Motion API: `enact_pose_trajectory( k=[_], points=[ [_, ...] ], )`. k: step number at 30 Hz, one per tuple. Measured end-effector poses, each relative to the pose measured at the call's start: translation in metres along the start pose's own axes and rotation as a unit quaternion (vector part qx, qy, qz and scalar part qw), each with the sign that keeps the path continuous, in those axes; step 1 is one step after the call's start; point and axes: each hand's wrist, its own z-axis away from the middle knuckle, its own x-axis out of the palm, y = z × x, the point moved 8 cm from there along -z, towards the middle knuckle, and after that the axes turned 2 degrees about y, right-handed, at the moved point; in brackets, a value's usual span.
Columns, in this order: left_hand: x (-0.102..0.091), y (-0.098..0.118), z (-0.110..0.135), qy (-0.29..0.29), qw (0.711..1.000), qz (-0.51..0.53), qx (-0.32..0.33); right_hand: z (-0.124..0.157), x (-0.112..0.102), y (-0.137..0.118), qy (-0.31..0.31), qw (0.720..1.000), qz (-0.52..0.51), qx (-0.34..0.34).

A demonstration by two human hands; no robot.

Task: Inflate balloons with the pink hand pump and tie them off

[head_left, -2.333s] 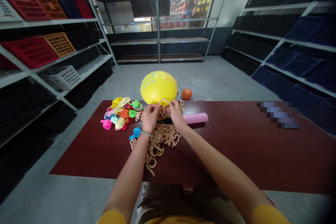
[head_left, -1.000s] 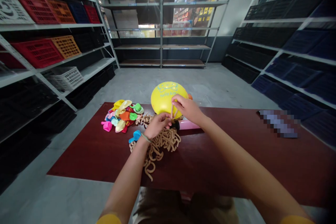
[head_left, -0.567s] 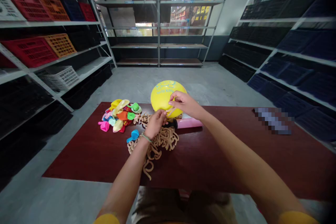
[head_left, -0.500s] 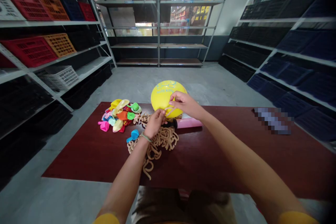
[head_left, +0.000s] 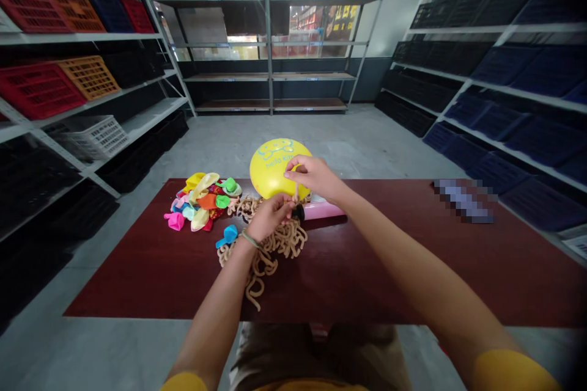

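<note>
An inflated yellow balloon [head_left: 270,166] with blue print rests at the far edge of a dark red table [head_left: 367,263]. My right hand [head_left: 310,176] is pinched closed against the balloon's near side, pulling a tan string upward. My left hand [head_left: 269,217] is closed just below it, pinching the same string near the balloon's neck. A heap of curly tan string [head_left: 275,245] lies under my hands. A pink balloon pump [head_left: 318,209] lies behind my left hand.
A pile of flat balloons in many colours [head_left: 198,202] lies left of the string, with a blue one [head_left: 226,236] apart. Metal shelves with red and orange crates [head_left: 55,82] stand left; dark bins [head_left: 499,104] fill the right shelves. A pixelated patch [head_left: 463,200] covers the table's right.
My hands were level at the balloon's neck; the right hand has since risen onto the balloon, drawing the string up, while the left stays low. The balloon has turned and dropped lower.
</note>
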Motion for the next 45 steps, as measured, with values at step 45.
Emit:
enact_pose_trajectory(
  k=[45],
  points=[
    [-0.014, -0.021, -0.006, 0.140, 0.956, 0.250, -0.065, 0.070, 0.014, 0.016, 0.197, 0.901, 0.296, -0.248]
  ],
)
